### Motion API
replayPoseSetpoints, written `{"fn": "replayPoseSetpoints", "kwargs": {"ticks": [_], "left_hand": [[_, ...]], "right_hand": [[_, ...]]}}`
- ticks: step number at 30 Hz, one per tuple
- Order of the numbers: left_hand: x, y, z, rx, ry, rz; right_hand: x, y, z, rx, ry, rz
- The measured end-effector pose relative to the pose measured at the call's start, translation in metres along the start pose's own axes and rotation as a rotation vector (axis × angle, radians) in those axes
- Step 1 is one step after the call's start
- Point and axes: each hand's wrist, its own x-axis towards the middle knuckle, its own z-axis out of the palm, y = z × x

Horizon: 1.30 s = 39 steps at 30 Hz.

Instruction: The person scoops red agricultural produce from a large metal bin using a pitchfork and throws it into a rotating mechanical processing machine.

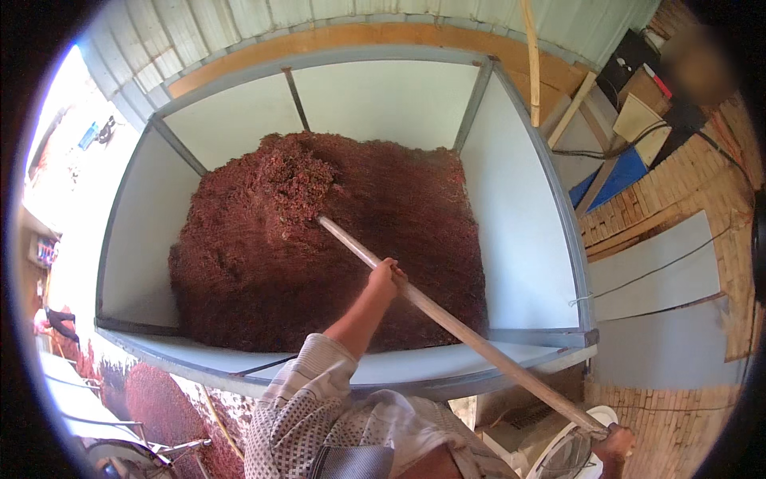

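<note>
A long wooden handle (479,342) slants across a large metal-framed bin (523,191) with pale panels. My left hand (387,277) is wrapped round the handle partway along it, above the bin. Lower right, my right hand (616,441) is closed round its near end, outside the bin. The handle's far end meets a raised clump (295,180) of loose, crumbly, reddish-brown material. Whatever head the tool has is hidden there, so its kind does not show. More of this dark red material (399,231) covers the bin's bottom.
The bin's front rim (431,389) runs just before my body. A white round-framed object (566,447), perhaps a fan, stands beneath my right hand. Reddish material (163,399) lies on the floor at lower left. A wooden pole (530,64) rises behind the bin's right corner.
</note>
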Motion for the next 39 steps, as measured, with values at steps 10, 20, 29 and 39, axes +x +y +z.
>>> {"fn": "replayPoseSetpoints", "kwargs": {"ticks": [10, 20, 29, 39], "left_hand": [[-0.053, 0.045, -0.042, 0.04, 0.016, 0.148], [-0.146, 0.089, -0.106, -0.063, -0.018, 0.396], [-0.25, 0.095, -0.158, -0.105, -0.029, 0.62], [-0.347, 0.01, -0.306, -0.328, 0.171, 0.798]], "right_hand": [[0.029, -0.002, 0.042, 0.091, 0.009, -0.057], [0.0, -0.025, 0.077, 0.153, -0.048, -0.133], [0.034, 0.004, 0.182, 0.258, -0.092, -0.269], [0.018, -0.024, 0.07, 0.205, -0.273, -0.635]]}}
